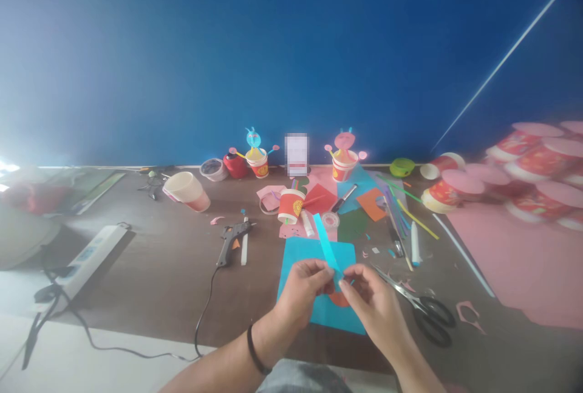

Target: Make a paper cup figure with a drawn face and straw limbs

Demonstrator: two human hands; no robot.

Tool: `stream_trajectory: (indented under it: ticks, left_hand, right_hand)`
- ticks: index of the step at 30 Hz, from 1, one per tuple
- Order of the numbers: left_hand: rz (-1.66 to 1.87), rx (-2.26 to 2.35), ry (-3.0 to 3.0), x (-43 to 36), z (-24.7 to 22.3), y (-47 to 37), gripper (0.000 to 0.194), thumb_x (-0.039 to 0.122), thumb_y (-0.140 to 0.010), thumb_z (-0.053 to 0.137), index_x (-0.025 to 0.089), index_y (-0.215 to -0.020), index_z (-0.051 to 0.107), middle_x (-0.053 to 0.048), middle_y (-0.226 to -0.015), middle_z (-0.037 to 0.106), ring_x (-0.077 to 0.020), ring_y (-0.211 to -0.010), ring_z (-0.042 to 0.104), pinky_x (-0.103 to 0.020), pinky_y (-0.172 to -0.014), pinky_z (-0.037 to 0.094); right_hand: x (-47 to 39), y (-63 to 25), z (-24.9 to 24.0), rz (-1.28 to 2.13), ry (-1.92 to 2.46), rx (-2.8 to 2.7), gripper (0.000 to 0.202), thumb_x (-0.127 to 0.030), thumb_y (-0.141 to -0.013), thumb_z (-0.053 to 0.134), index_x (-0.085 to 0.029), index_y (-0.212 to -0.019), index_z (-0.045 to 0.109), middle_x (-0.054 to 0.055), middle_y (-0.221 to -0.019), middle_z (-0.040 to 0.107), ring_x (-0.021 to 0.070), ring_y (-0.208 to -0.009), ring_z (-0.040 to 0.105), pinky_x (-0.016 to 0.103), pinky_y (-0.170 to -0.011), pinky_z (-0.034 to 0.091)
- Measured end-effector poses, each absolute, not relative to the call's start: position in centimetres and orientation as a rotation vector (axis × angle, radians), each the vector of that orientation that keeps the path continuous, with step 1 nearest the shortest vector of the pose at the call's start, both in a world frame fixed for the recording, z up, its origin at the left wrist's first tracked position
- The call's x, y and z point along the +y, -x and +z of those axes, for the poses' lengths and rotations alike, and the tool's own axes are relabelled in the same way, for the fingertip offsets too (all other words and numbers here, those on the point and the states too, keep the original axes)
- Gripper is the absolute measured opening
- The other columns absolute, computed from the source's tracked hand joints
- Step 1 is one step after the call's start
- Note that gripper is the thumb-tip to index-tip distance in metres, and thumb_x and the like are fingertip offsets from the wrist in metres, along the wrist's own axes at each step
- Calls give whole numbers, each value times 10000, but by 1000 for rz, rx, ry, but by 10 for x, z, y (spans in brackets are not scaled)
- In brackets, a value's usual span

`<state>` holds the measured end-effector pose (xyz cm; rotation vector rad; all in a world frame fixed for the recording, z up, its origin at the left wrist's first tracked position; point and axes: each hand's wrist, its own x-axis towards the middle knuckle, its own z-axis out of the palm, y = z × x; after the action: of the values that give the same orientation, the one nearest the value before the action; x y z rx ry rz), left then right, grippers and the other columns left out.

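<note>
A narrow blue paper strip (325, 240) stands up between my two hands, its upper end free. Thumb and fingers of my left hand (306, 287) pinch its lower part. My right hand (371, 296) has its thumb and fingertips together at the strip's lower end, where the fingers hide part of it. Beneath the hands a blue paper sheet (298, 253) lies on the table. An orange-red paper piece (339, 300) shows on that sheet, just below the fingertips. To the right of my right hand lie black-handled scissors (421, 302).
A corded glue gun (231, 241) lies left of the sheet, and a power strip (91, 262) further left. Behind stand paper-cup figures (345, 162), a red cup (290, 206) and a tape roll (330, 220). Pink-topped cups (537, 162) and pink paper (514, 265) fill the right side.
</note>
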<state>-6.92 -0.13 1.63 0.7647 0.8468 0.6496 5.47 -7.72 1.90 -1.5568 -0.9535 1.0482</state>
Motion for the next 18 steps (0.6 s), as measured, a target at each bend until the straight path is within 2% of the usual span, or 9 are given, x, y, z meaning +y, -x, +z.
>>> stream_trajectory:
  ticks: [4,9,18]
  left_hand:
    - [647,857,-776,-2,17,71,265,343,-704,728,109,-690,602,-15,-589,579,-109,-546,544,-246,-581,448]
    - [655,919,-786,-1,17,74,265,338,-693,734,114,-703,594,-12,-613,590,-112,-560,564,-240,-569,476]
    - [623,943,-861,-1,20,69,274,360,-720,685,111,-668,582,-30,-608,589,-130,-571,576,-247,-557,489]
  right_hand:
    - [-72,-50,11,1008,1609,-958,196,-398,-833,561,-202,-826,553,12,-728,620,172,-600,639,277,-570,522]
    - [-71,-45,5,961,1674,-956,186,-385,-832,540,-212,-885,586,20,-733,638,187,-631,655,276,-559,524]
    - [-76,-43,14,414,1765,-1339,152,-246,-854,501,-214,-927,630,33,-778,661,175,-689,647,281,-639,515]
